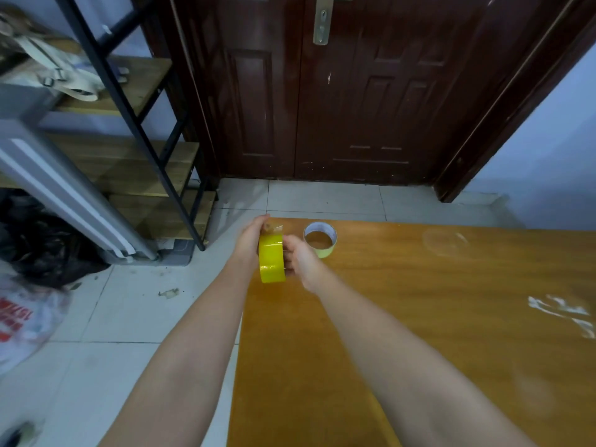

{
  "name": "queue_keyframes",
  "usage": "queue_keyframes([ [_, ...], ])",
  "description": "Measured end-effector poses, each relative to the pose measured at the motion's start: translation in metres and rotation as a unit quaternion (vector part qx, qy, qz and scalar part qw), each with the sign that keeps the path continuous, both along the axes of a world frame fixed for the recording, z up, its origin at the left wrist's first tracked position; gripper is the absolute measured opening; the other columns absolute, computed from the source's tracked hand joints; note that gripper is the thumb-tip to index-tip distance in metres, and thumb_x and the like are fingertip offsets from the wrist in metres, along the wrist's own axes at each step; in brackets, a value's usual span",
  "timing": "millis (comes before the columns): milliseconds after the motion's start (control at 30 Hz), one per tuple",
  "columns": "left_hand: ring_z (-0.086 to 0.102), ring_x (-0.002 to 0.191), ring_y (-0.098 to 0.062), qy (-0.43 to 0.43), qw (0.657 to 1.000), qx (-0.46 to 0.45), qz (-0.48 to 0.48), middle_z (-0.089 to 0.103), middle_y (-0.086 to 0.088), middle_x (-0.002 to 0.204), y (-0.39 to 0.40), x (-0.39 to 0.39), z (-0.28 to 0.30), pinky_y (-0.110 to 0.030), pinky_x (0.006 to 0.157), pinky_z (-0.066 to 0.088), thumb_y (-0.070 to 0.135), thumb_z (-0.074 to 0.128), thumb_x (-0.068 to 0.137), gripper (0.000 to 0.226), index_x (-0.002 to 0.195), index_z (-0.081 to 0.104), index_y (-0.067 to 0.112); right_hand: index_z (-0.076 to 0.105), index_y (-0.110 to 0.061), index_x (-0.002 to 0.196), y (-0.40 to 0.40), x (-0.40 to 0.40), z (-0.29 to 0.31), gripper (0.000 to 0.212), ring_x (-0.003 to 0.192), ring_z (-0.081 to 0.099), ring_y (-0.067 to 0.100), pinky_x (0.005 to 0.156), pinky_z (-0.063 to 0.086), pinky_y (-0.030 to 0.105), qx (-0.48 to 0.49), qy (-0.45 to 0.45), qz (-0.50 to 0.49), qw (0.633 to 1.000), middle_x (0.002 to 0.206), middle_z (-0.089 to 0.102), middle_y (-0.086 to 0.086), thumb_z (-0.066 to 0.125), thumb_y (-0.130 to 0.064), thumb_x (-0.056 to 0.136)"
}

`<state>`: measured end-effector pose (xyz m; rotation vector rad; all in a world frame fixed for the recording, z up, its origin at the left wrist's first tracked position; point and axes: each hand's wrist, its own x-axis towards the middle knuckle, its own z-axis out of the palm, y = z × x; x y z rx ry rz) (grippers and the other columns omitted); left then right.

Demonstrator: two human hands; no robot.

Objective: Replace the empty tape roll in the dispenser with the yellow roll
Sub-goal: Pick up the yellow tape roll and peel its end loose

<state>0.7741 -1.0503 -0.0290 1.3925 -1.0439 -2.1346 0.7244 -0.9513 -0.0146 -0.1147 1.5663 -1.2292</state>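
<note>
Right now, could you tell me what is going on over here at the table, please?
A person holds a yellow tape roll on edge between both hands, over the near corner of a wooden table. The left hand grips its far side and top, and the right hand holds the other side. Just behind, a nearly empty tape roll lies flat on the table. I can't make out a dispenser.

soft, even indoor light, slightly dim, with faint glare on the wooden table and dark door. wide-angle bending curves the edges, and the lower-left corner is blurred.
</note>
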Motion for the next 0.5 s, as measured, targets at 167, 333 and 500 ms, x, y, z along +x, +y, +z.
queue_keyframes([
  [167,0.051,0.059,-0.017,0.027,0.992,-0.09,-0.078,0.054,0.0,0.06,0.028,0.014,0.004,-0.026,0.055,0.045,0.007,0.063,0.087,0.034,0.061,0.045,0.018,0.059,-0.01,0.117,0.026,-0.001,0.005,0.062,0.089,0.063,0.021,0.078,0.049,0.035,-0.028,-0.076,-0.032,0.996,0.1,0.065,0.007,0.035,-0.062,0.092],
  [333,0.054,0.079,-0.015,0.037,0.962,-0.201,-0.181,0.058,0.001,0.074,0.046,0.027,0.012,-0.03,0.077,0.041,0.01,0.067,0.085,0.032,0.06,0.05,0.02,0.064,-0.017,0.115,0.048,-0.007,0.006,0.06,0.106,0.066,0.025,0.09,0.05,0.039,-0.022,0.003,-0.042,0.999,0.116,0.069,0.009,0.05,-0.066,0.083],
  [500,0.06,0.092,-0.006,0.048,0.935,-0.271,-0.221,0.064,0.002,0.101,0.066,0.031,0.023,-0.016,0.079,0.047,0.0,0.067,0.083,0.023,0.069,0.056,0.014,0.065,-0.019,0.111,0.07,-0.005,0.005,0.047,0.097,0.066,0.024,0.087,0.051,0.038,-0.048,0.03,-0.088,0.995,0.109,0.07,0.009,0.058,-0.056,0.083],
])
